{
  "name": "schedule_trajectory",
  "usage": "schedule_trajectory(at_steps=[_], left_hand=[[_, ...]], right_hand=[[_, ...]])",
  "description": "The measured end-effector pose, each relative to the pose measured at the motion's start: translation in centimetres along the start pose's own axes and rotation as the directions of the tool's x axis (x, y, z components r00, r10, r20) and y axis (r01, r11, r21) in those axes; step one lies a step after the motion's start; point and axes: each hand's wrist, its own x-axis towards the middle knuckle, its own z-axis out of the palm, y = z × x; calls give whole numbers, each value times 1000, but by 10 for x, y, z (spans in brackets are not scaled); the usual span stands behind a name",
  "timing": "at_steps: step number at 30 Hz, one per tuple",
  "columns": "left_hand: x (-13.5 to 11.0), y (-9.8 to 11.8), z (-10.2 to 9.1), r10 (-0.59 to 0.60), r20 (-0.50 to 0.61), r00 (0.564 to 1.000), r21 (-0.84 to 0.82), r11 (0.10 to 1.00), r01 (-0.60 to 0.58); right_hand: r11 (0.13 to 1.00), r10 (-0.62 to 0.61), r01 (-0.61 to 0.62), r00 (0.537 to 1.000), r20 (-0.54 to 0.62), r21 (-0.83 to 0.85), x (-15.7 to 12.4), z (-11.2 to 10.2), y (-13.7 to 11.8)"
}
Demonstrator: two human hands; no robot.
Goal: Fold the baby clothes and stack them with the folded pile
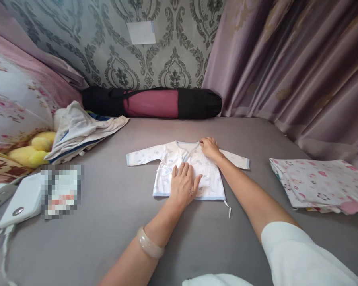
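Observation:
A small white baby shirt [167,180] with a faint print and light blue trim lies spread out, its sleeves stretched to both sides. One thin tie hangs off its lower right corner. My left hand [184,184] rests flat on the lower front of the shirt, fingers stretched out and thumb apart. At the right shoulder, beside the neckline, my right hand [209,147] has its fingers bent and closed on the cloth. Part of the right shoulder is hidden under that hand and forearm.
The shirt lies on a grey sheet [107,234]. A folded printed cloth [322,180] is at right. At left are piled clothes [80,131], a yellow plush toy [30,155], a white power bank [26,198] with cables and a blurred packet [64,190]. A black-and-maroon roll bag [152,103] lies against the wall.

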Motion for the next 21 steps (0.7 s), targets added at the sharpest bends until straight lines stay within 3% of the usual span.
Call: schedule_trajectory(at_steps=[5,10,14,17,21], left_hand=[[-1,-3,8,-23,35,999,55,998,21],[-4,-3,10,-12,54,998,68,998,8],[-1,-5,7,2,27,1000,35,999,-3],[2,-7,3,-37,-21,999,-10,999,37],[3,-12,0,-139,-57,989,6,990,140]], right_hand=[[1000,28,-28,1000,14,3,8,10,-1],[998,51,-53,997,-51,-39,6,9,-7],[996,-66,61,994,-88,-58,-2,-1,-25],[987,-157,156,986,54,21,-4,-7,-46],[985,-153,127,959,239,121,-2,-6,-65]])
